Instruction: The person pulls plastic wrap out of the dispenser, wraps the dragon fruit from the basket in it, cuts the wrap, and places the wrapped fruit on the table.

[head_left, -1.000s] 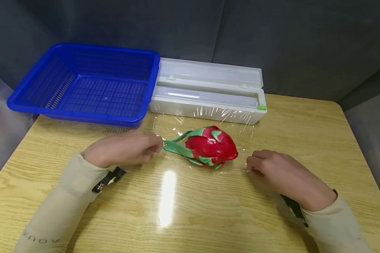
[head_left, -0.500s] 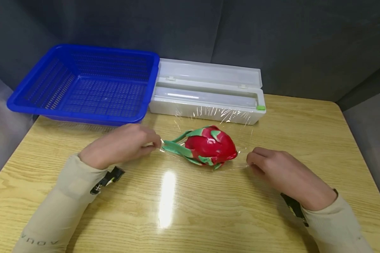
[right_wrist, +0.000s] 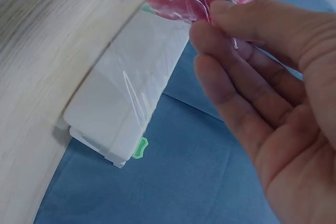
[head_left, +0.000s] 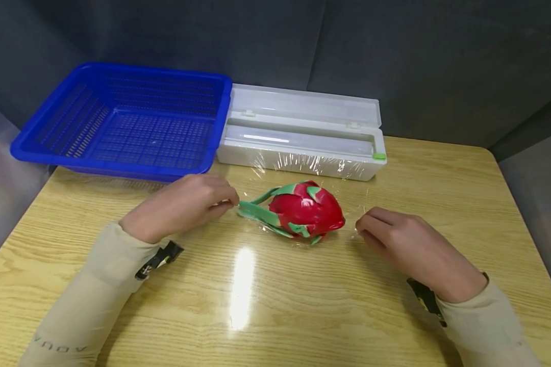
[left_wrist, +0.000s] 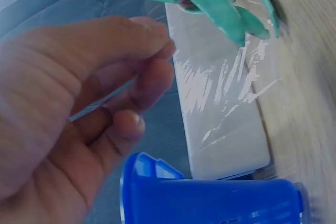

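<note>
A red dragon fruit with green scales lies mid-table in the head view, its long green tips toward the left. Clear cling film lies over it and reaches back to the box front, showing mainly by its creases and glare. Beside the green tips, my left hand pinches the film's near left edge between thumb and fingertips. My right hand pinches the near right edge, just right of the fruit's round end. In the right wrist view, film creases run to the right thumb and index fingertip.
Behind the fruit stands a white cling film box, lid up, with a film roll inside and a green slider at its right end. A blue basket stands back left. Dark cloth hangs behind the wooden table.
Both hands have risen slightly with the film edges, the left going a little toward the back. The film's near edge has drawn up closer to the fruit, which stays in place.
</note>
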`<state>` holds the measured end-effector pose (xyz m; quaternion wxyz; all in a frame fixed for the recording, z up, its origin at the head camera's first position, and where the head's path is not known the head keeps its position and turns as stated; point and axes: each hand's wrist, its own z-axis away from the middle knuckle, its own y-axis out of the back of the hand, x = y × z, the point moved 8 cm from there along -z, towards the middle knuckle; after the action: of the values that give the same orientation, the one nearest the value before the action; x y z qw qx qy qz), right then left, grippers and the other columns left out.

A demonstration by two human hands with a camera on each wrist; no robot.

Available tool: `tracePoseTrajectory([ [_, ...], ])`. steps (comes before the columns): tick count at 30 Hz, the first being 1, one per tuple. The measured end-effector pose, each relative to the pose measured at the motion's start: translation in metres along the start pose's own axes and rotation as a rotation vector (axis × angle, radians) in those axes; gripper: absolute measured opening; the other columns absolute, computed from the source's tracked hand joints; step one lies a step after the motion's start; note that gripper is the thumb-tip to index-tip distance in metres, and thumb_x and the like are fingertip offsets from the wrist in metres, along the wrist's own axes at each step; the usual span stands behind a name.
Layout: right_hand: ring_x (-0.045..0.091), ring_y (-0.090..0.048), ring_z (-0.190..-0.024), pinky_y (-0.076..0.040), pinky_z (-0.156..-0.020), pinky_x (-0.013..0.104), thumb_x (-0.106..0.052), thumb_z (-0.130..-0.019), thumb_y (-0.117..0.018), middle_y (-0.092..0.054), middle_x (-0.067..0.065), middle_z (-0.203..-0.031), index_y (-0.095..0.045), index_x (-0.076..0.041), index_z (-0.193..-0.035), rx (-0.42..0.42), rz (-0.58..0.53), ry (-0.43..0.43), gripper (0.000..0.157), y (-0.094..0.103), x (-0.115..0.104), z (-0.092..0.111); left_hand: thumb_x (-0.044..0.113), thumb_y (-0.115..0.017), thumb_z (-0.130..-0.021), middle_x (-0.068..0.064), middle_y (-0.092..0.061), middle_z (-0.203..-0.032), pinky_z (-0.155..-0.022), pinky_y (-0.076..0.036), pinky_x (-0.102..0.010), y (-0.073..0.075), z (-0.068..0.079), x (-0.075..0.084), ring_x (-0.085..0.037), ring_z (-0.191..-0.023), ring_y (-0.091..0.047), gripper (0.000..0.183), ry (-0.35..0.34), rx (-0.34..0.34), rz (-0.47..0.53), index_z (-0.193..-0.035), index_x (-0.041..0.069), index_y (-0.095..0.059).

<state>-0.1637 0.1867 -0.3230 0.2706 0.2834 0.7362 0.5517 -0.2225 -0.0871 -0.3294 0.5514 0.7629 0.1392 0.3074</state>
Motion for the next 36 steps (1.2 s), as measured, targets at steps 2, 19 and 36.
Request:
tracePoseTrajectory([
  [2, 0.010, -0.070, -0.075, -0.064, -0.067, 0.033, 0.000, -0.070, -0.091, -0.072, 0.001, -0.090, -0.074, -0.010, -0.093, 0.026, 0.000, 0.013, 0.030, 0.001, 0.000, 0.000, 0.005, -0.072, -0.094, 0.000, -0.074, -0.090, -0.076, -0.060, -0.031, -0.002, -0.002, -0.001, -0.010, -0.083, -0.067, 0.007, 0.008, 0.009, 0.024, -0.095, 0.010, -0.076],
  [19, 0.017, -0.075, -0.082, -0.065, -0.072, 0.038, 0.001, -0.067, -0.092, -0.074, 0.006, -0.096, -0.074, -0.005, -0.096, 0.098, -0.008, 0.038, 0.035, -0.001, -0.001, 0.002, 0.005, -0.066, -0.097, -0.004, -0.077, -0.095, -0.078, -0.061, -0.028, -0.034, -0.028, -0.006, -0.013, -0.085, -0.072, 0.008, 0.007, 0.060, 0.107, -0.100, 0.008, -0.074],
  [36, 0.021, -0.079, -0.086, -0.064, -0.074, 0.038, -0.004, -0.063, -0.095, -0.078, 0.007, -0.100, -0.075, -0.005, -0.103, 0.127, -0.006, 0.088, 0.045, 0.007, -0.007, -0.005, 0.006, -0.059, -0.102, -0.005, -0.078, -0.112, -0.093, -0.061, -0.037, -0.056, -0.042, -0.013, -0.020, -0.105, -0.075, 0.024, 0.052, -0.034, 0.095, -0.118, 0.011, -0.076],
])
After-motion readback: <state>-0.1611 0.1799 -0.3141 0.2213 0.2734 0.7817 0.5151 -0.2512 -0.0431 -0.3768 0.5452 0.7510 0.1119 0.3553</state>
